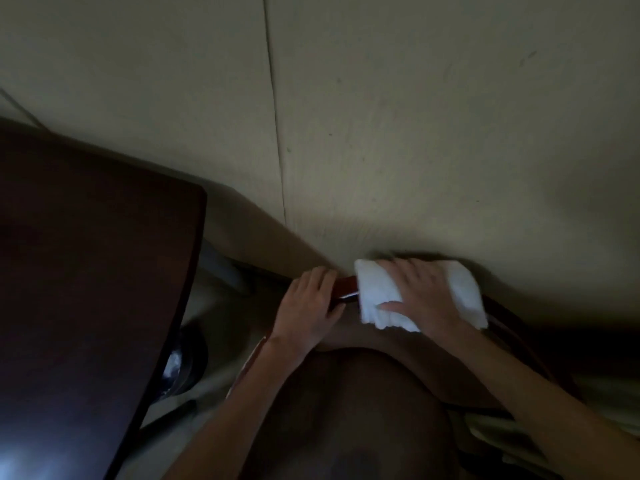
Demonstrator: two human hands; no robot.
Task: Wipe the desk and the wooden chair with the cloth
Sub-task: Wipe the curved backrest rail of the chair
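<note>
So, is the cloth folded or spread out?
Folded: the cloth shows layered edges, bunched thick under the right hand on the chair rail.

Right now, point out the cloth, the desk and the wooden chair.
cloth (375, 289): head view, its bare left half.
desk (86, 289): head view, dark top surface.
wooden chair (346, 287): head view, exposed reddish top rail.

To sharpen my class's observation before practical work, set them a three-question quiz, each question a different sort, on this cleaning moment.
1. True or false: the left hand holds the white cloth.
2. The desk stands to which side of the hands? A left B right C between them
3. Fill in: the right hand presses the cloth onto the wooden ____.
Key: 1 false; 2 A; 3 chair.
</note>
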